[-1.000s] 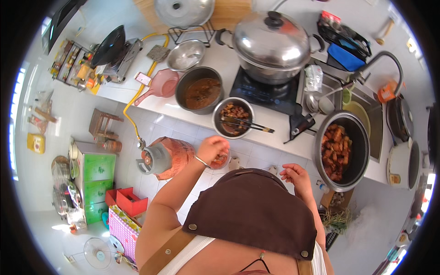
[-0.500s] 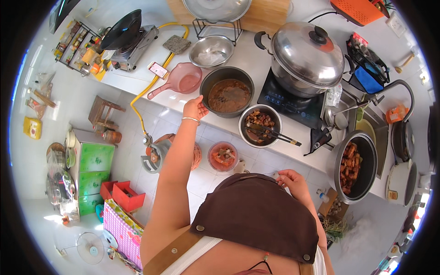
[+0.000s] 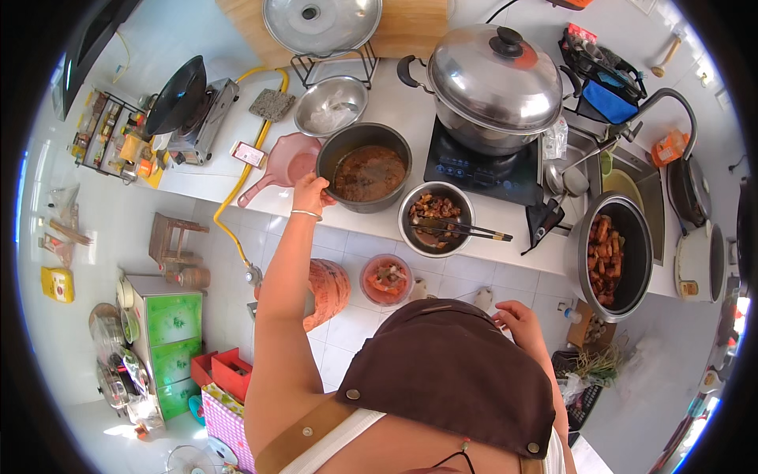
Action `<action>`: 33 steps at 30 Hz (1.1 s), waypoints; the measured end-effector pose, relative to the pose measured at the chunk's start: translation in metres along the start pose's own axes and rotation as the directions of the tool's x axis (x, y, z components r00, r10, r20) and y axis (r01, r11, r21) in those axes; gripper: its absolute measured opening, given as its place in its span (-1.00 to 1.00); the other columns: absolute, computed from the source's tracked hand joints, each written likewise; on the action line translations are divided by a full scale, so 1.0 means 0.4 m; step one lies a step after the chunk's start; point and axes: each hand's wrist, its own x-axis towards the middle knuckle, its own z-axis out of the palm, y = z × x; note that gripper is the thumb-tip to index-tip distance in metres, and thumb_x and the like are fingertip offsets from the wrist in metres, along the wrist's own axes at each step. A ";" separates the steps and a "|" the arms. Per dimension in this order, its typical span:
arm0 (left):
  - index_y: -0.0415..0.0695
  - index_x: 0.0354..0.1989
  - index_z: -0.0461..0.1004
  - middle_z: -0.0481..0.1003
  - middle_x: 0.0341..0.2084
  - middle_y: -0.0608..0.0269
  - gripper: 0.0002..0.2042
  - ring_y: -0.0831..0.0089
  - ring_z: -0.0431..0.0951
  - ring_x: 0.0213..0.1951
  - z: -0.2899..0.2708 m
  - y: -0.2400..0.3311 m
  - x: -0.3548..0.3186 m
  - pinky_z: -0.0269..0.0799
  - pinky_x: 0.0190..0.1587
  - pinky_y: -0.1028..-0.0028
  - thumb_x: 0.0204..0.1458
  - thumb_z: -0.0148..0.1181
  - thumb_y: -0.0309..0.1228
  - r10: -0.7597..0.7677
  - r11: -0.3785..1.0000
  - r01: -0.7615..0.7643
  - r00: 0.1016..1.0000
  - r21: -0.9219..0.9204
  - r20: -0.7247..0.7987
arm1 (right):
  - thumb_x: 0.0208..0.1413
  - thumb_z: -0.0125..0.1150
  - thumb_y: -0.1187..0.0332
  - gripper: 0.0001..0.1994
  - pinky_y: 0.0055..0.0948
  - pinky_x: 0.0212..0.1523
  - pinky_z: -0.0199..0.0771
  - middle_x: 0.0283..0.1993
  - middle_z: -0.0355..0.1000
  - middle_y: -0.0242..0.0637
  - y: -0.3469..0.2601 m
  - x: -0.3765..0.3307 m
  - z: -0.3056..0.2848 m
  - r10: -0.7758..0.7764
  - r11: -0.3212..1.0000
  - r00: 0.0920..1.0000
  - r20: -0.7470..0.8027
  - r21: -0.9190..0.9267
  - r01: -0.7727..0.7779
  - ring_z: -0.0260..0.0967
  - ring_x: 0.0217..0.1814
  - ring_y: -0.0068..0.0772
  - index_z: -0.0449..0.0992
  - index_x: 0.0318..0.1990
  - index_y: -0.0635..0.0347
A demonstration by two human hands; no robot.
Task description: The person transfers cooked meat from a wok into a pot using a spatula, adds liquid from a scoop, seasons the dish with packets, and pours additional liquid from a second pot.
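My left hand (image 3: 311,192) is closed on the left rim of a dark grey pot (image 3: 335,154) that has brown sauce (image 3: 369,174) with bits in it. The pot leans to the right, and its sauce lies toward that side. Behind its left edge, a pink plastic dipper (image 3: 288,160) is partly covered. Just right of the pot, a steel bowl (image 3: 405,229) holds dark cooked pieces, with black chopsticks (image 3: 474,231) across it. My right hand (image 3: 519,324) hangs beside the brown apron (image 3: 446,363), fingers loosely bent and apart, holding nothing.
A large lidded steel pot (image 3: 497,87) stands on a black induction cooker (image 3: 474,178). Near the sink (image 3: 588,170) is a deep pot (image 3: 580,253) of browned meat. Below the counter edge are a pink tub (image 3: 386,279) and an orange cylinder (image 3: 328,288). A yellow hose (image 3: 229,205) crosses the counter.
My left hand has taken hold of the pot's rim. The pot has shifted left over the dipper's edge and tilted. The whole view has swung slightly; my right hand stays by the apron.
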 end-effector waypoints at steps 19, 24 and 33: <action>-0.10 -0.62 0.15 0.27 -0.71 0.39 -0.80 0.62 0.27 -0.74 0.405 0.502 -0.388 0.17 -0.75 0.57 -0.13 0.02 -0.63 0.249 0.870 -0.378 0.891 0.316 0.379 | 0.17 -0.01 0.46 -0.76 -0.59 -0.32 0.37 -0.31 0.48 -0.25 0.053 -0.062 -0.110 -0.061 0.974 0.990 -0.123 0.207 0.086 0.37 -0.37 -0.58 0.40 -0.05 0.38; -0.11 -0.61 0.19 0.32 -0.70 0.37 -0.83 0.62 0.31 -0.74 0.645 0.498 -0.444 0.26 -0.75 0.59 -0.10 0.03 -0.58 0.179 0.841 -0.426 0.800 0.333 0.572 | 0.18 -0.02 0.39 -0.71 -0.58 -0.31 0.36 -0.32 0.49 -0.22 0.098 -0.101 -0.240 -0.049 0.891 0.952 -0.304 0.417 0.179 0.39 -0.37 -0.54 0.38 0.00 0.36; -0.10 -0.62 0.20 0.32 -0.71 0.35 -0.83 0.59 0.31 -0.78 1.076 0.400 -0.506 0.26 -0.76 0.59 -0.12 0.06 -0.55 0.089 0.773 -0.538 0.615 0.335 0.783 | 0.22 -0.04 0.28 -0.71 -0.61 -0.38 0.32 -0.37 0.48 -0.27 0.140 -0.167 -0.395 0.008 0.625 0.870 -0.493 0.682 0.380 0.37 -0.41 -0.56 0.38 -0.04 0.30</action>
